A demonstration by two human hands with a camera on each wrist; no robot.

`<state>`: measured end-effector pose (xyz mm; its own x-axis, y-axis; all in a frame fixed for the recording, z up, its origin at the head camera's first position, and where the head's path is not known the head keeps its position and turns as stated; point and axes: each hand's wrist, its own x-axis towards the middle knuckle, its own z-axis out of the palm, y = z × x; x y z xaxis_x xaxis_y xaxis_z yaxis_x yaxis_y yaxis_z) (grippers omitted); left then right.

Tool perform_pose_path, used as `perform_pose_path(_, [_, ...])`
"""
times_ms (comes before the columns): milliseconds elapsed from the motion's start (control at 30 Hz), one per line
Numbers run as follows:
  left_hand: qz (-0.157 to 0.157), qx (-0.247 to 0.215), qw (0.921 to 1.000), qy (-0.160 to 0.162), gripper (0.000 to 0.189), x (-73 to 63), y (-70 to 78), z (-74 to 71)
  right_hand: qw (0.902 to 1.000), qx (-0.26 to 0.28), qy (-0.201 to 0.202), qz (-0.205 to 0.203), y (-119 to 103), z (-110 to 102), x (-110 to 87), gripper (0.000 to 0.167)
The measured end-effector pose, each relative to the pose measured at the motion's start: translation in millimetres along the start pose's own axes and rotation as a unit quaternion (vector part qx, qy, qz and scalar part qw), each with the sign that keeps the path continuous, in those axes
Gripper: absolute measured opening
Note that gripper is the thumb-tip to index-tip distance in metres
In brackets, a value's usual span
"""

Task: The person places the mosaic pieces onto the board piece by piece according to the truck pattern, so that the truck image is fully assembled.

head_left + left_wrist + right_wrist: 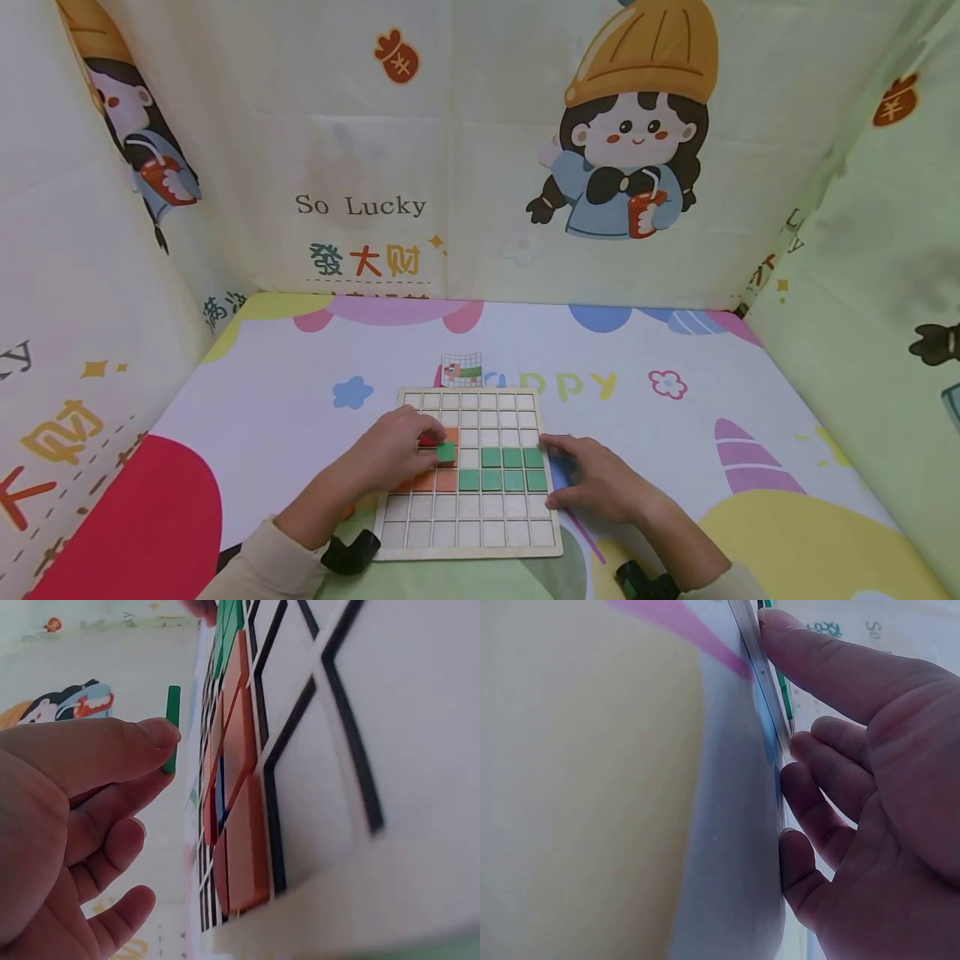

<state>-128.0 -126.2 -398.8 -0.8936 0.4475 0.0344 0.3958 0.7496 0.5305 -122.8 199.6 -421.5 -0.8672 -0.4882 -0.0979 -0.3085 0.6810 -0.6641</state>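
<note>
Between thumb and index finger, my left hand pinches a green square tile above the left half of a wooden grid board. The left wrist view shows this tile edge-on, apart from the board, with the other fingers loosely bent. Two rows of green tiles fill cells on the board's right. Orange tiles and a red tile lie at the left, partly hidden by the hand. A blue tile shows beside them. My right hand touches the board's right edge with thumb and fingertips.
A small card with a gridded picture stands at the board's far edge. An orange piece lies under the left forearm. A patterned cloth covers the table, and printed fabric walls enclose it.
</note>
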Motion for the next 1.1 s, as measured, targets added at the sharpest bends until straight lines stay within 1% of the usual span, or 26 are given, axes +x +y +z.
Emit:
perform_pose_path(100, [-0.003,-0.002,1.0,-0.007,0.016,4.0,3.1,3.5,1.0,0.001,0.0,0.001,0.0,0.1,0.1,0.081])
perform_pose_path(367, [0.019,0.027,0.9994,-0.007,0.02,12.5,9.8,10.4,1.0,0.001,0.003,-0.001,0.1,0.6,0.0,0.08])
perform_pose_path(500, [0.017,0.023,0.9995,-0.01,0.02,14.3,12.9,11.4,1.0,0.004,0.003,0.0,-0.6,0.4,-0.4,0.08])
perform_pose_path(700, [0.011,0.014,0.9997,-0.018,0.02,17.2,13.6,13.9,1.0,0.005,0.003,-0.002,-0.4,0.4,-0.4,0.08])
perform_pose_path(1100, [0.025,0.027,0.999,-0.027,0.02,21.6,15.0,17.6,1.0,0.006,0.003,-0.002,0.3,0.8,-0.4,0.08])
